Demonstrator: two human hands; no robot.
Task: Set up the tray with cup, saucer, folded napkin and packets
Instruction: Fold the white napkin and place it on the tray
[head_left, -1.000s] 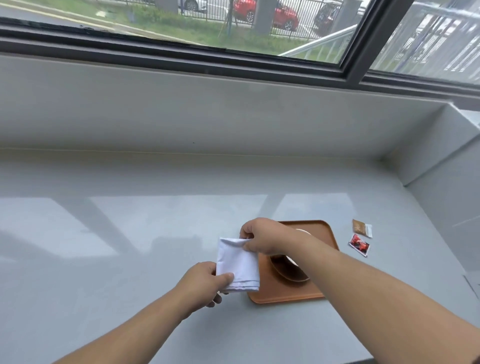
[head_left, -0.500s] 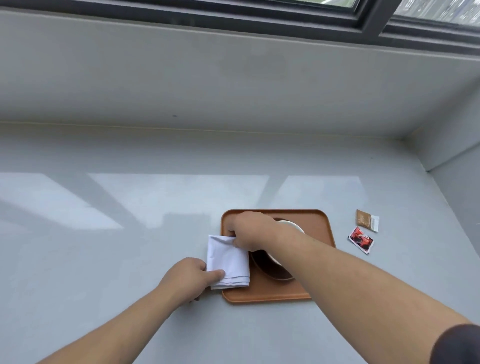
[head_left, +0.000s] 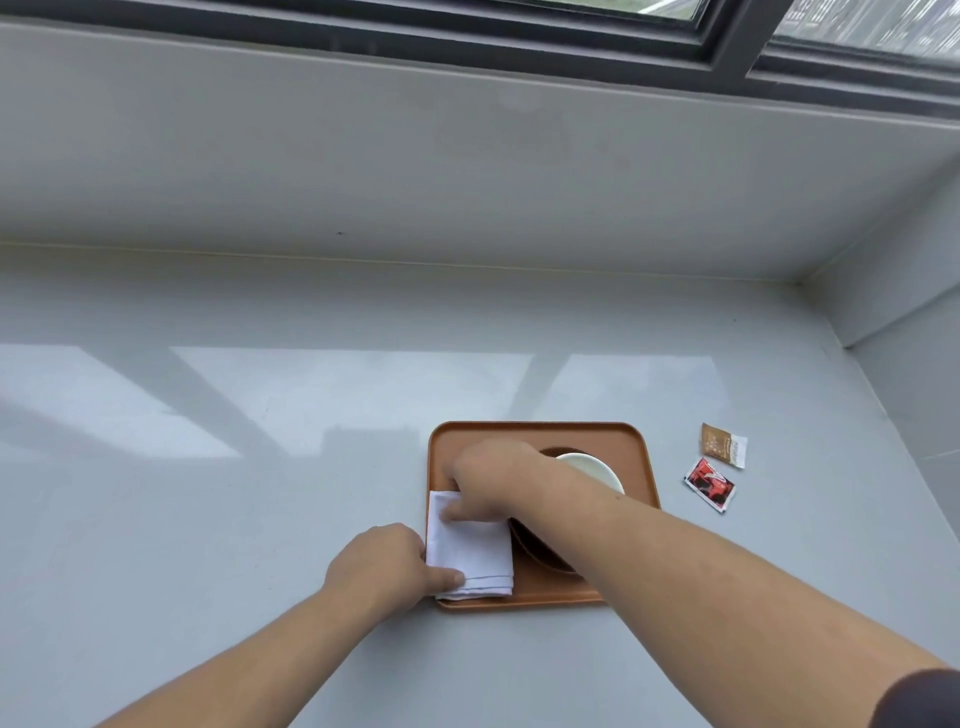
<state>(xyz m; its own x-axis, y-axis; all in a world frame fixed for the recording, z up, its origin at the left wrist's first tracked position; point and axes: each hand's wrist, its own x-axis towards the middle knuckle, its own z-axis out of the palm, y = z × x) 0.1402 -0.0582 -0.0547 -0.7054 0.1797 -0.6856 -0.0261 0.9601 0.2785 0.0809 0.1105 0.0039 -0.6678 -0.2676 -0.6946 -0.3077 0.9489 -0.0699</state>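
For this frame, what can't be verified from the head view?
- Saucer: mostly hidden by the right forearm; only a dark edge shows.
- Cup: partly covered by the right hand; its contents are not visible.
- Brown packet and red packet: print too small to read.
- Left hand grip on the napkin: only the thumb shows on top; the fingers beneath are hidden.

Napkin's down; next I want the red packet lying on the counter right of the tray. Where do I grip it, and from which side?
Judging by its pose, pinch the small red packet at its near-right corner, coming from above on the right. It lies flat and skewed on the grey counter, clear of the brown packet and the orange tray, so a corner should lift more easily than the flat face.
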